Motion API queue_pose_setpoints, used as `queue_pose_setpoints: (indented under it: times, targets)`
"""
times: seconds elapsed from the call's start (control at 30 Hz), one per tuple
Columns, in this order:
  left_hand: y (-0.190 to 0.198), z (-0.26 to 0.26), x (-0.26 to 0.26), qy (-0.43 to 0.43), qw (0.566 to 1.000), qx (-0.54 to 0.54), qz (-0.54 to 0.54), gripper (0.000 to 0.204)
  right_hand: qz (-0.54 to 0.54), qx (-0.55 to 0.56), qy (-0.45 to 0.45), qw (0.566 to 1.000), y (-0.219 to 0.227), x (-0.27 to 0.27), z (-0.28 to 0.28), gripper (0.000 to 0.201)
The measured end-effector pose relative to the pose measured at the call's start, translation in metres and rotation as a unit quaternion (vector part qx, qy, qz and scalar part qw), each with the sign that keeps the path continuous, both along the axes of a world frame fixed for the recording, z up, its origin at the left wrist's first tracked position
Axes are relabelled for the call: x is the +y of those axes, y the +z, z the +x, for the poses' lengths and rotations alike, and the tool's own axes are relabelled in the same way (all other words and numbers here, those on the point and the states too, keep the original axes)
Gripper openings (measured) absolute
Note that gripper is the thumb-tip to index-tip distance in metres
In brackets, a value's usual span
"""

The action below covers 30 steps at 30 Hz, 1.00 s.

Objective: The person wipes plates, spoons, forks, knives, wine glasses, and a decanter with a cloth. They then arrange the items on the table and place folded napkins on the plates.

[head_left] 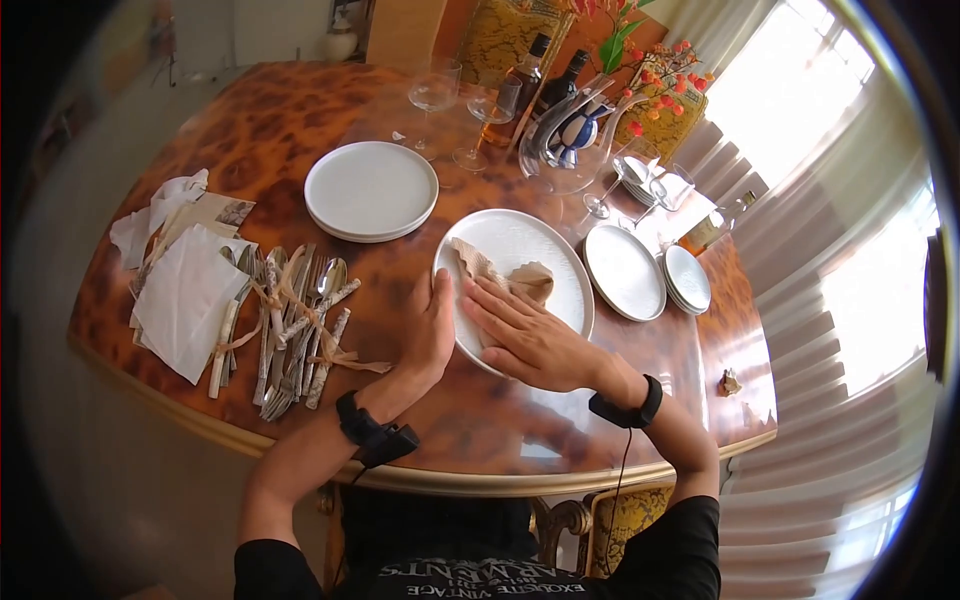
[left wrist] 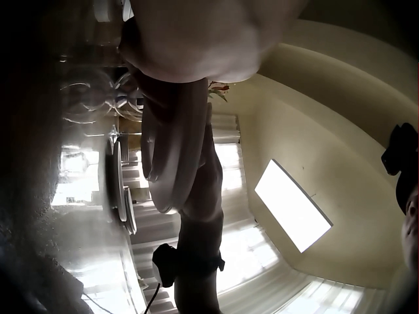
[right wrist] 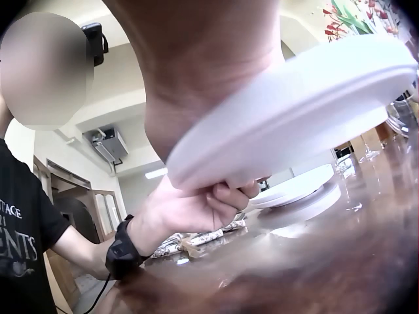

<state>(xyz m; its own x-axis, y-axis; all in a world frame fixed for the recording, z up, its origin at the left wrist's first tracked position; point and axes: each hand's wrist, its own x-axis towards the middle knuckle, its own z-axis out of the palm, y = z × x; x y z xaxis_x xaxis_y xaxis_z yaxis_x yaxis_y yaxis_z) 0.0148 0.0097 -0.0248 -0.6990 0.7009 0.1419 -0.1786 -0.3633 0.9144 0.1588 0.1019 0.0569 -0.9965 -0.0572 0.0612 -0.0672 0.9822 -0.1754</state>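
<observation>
One plate in left hand, right hand on cloth; plates beside.

Black shirt: print reads "EXQUISITE VINTAGE", upside down in the head view, with larger letters ending "MENTS"; the small line between is too fine to read. Right wrist view shows part of the same print, "TAGE" and "ENTS". Labels on the brown bottle and right-side bottle: illegible.

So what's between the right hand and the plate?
A beige cloth, bunched on the plate; the head view shows it poking out past the right hand.
</observation>
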Motion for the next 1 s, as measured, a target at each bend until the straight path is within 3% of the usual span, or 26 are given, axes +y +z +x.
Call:
queue_pose_setpoints:
  times: [0.07,0.13,0.23,0.37,0.5,0.6,0.63,0.67,0.77,0.87,0.97,1.0]
  targets:
    - [0.001,-0.003,-0.002,0.004,1.000,0.024,-0.009,0.038,0.033,-0.058,-0.008,0.998,0.011,0.011,0.016,0.064]
    - [-0.009,-0.009,0.003,-0.022,0.996,0.075,-0.036,0.038,0.115,-0.008,-0.093,0.989,0.010,0.031,0.026,0.063]
    - [0.014,0.008,-0.009,-0.043,0.993,0.106,-0.013,0.036,0.032,0.094,-0.175,0.980,-0.009,0.059,0.018,0.058]
    - [0.014,0.014,-0.010,-0.054,0.996,0.075,0.005,0.034,0.031,0.149,-0.132,0.980,-0.027,0.018,-0.013,0.061]
    - [0.001,0.005,0.001,-0.011,0.999,-0.005,0.037,0.035,-0.122,0.149,0.004,0.981,-0.006,-0.022,-0.010,0.061]
    - [0.004,-0.004,-0.001,0.036,0.999,0.031,0.014,0.035,-0.090,0.117,0.010,0.989,0.005,-0.006,0.016,0.050]
    - [0.002,-0.007,0.001,0.039,0.998,0.033,0.035,0.036,-0.097,0.177,-0.008,0.979,0.000,-0.001,0.022,0.043]
    - [0.005,-0.007,0.002,0.039,0.998,0.030,0.035,0.036,-0.097,0.171,-0.049,0.979,0.005,0.002,0.032,0.039]
    - [0.017,-0.005,-0.003,0.058,0.993,0.064,0.082,0.038,0.053,0.246,-0.116,0.961,0.000,0.036,0.052,0.032]
    - [0.016,-0.001,-0.012,-0.012,0.995,0.079,0.064,0.047,0.187,0.360,-0.259,0.877,-0.004,0.044,0.055,0.025]
    - [0.013,0.006,-0.013,0.015,0.992,0.111,0.061,0.048,0.011,0.457,-0.306,0.835,-0.025,0.054,0.041,0.021]
    - [0.013,0.007,-0.013,0.013,0.992,0.114,0.061,0.048,-0.196,0.428,-0.350,0.810,-0.029,0.053,0.040,0.020]
